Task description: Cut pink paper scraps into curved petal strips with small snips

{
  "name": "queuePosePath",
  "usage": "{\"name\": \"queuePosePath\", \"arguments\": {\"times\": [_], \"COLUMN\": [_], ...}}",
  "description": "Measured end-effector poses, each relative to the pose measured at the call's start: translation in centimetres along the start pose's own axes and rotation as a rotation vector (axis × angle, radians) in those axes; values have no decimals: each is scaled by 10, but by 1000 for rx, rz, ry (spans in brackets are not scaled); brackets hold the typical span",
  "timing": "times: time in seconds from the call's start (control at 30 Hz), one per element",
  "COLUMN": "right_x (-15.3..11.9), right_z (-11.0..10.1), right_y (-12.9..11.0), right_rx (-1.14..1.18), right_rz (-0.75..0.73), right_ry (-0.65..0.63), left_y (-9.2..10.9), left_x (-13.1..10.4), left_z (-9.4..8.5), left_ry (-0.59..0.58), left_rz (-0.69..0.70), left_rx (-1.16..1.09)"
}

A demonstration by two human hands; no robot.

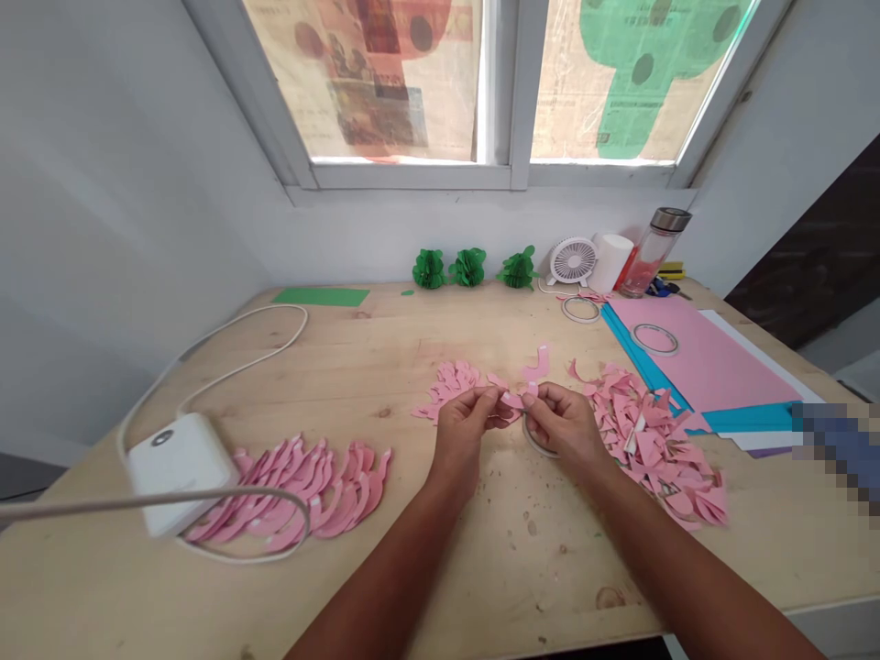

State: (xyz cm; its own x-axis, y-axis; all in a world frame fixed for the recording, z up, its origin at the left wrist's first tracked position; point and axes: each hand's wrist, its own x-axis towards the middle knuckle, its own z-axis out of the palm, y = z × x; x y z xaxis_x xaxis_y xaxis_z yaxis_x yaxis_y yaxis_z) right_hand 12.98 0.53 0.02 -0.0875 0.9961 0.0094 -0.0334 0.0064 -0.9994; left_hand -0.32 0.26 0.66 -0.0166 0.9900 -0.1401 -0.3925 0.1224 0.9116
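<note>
A curved pink paper strip (512,401) is held just right of the frame's centre, pinched between thumbs and fingers of both hands, its left end by the left hand (464,431) and its right end by the right hand (567,426). A grey ring (537,445) is partly covered by the right hand. Another pink strip (540,363) is laid just above on the worktop (330,376). Small pink pieces (450,379) are heaped beside the left hand, pink scraps (653,431) are piled at centre right, and curved pink strips (357,495) are spread at lower left.
</note>
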Motion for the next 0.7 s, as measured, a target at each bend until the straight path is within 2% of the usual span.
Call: {"name": "queuePosePath", "arguments": {"times": [0.3, 0.7], "right_x": [0, 0], "right_z": [0, 0], "right_y": [3, 4], "right_rx": [-77, -114], "right_rz": [-36, -63], "right_ry": [-1, 3], "left_y": [-2, -5], "left_x": [1, 2], "left_z": [0, -1], "left_ry": [-13, 30], "left_rz": [-38, 66], "left_rx": [18, 90]}}
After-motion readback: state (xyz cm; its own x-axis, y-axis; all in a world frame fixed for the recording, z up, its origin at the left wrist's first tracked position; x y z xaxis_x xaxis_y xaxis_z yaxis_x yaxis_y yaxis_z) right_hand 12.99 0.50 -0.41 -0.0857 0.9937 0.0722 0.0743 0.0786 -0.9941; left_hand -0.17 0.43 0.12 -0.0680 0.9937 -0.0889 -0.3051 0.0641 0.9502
